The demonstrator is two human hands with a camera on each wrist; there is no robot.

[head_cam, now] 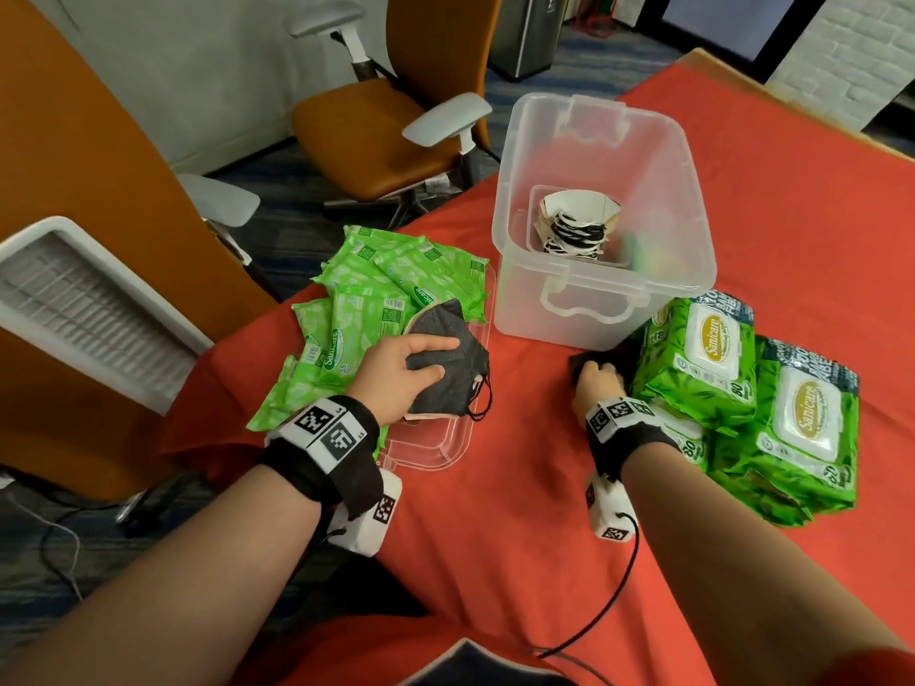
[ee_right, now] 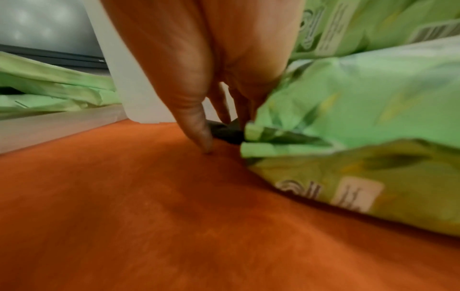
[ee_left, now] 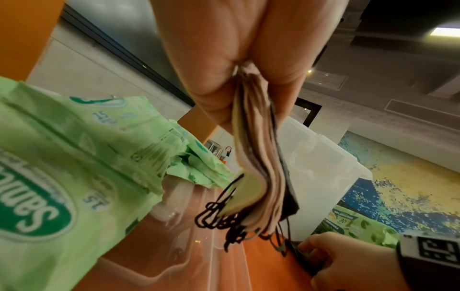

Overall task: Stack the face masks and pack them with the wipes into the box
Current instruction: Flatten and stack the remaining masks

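left hand: the left hand [head_cam: 396,373] pinches a stack of masks [head_cam: 448,361], thumb on one face and fingers on the other. the left wrist view shows many layers squeezed edge-on [ee_left: 259,157] with ear loops dangling. judged: the pinch keeps the layers lined up while another mask is fetched.
right hand: the right hand [head_cam: 596,383] is down on the cloth, fingertips [ee_right: 206,141] curled at a dark mask [ee_right: 226,132] lying flat and partly tucked under the wipe packs. whether it is gripped or only touched, i cannot tell.
lid: a clear lid [head_cam: 435,438] lies on the cloth under the held stack, part covered by the small packs.
small wipes: small wipe packs [head_cam: 366,309] lie heaped on the left, just beside the lid and near the box.
large wipes: large wipe packs [head_cam: 742,388] are piled on the right, touching the box's near corner, and crowd the loose mask.
box: the clear box [head_cam: 604,309] stands open beyond both hands, with a bundle of masks [head_cam: 577,225] on its floor. no wipes plainly show inside, so packing looks only begun.
surface: a red cloth [head_cam: 520,512] covers the table. it is soft, so a flat mask likely needs pinching at an edge.
room: orange office chairs [head_cam: 386,126] with grey armrests stand beyond the table edge on patterned carpet, and a white grille unit [head_cam: 74,299] sits at far left.
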